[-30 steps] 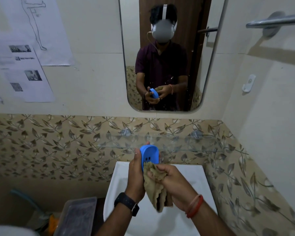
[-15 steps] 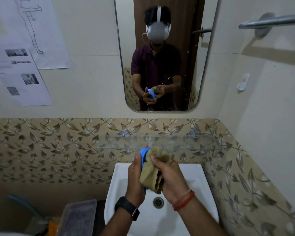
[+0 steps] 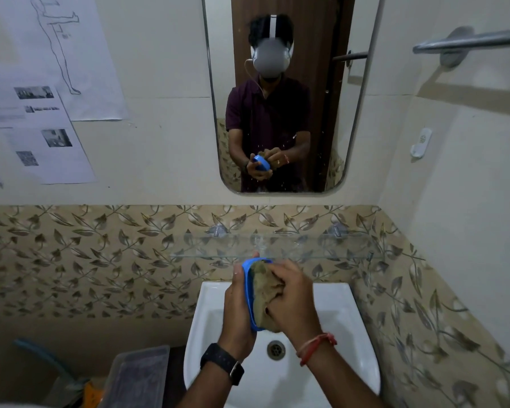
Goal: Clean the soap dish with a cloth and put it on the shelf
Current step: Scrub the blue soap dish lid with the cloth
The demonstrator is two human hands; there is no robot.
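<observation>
My left hand [image 3: 236, 304] grips a blue soap dish [image 3: 249, 293] on edge, above the white basin [image 3: 357, 343]. A bunched olive-brown cloth [image 3: 265, 285] fills the dish's hollow side, and my right hand [image 3: 293, 301] grips the cloth and presses it into the dish. Most of the dish is hidden between my hands and the cloth; only its blue rim shows. A clear glass shelf [image 3: 321, 245] runs along the leaf-patterned tiles just behind and above my hands.
A mirror [image 3: 277, 92] above the shelf reflects me and the dish. A metal towel bar [image 3: 468, 41] and a white hook [image 3: 421, 142] are on the right wall. Paper sheets [image 3: 39, 113] hang on the left wall. A clear plastic box [image 3: 136, 375] stands left of the basin.
My right hand has worked the cloth up and into the dish, covering the face that showed a second ago. The dish has turned more edge-on in my left hand.
</observation>
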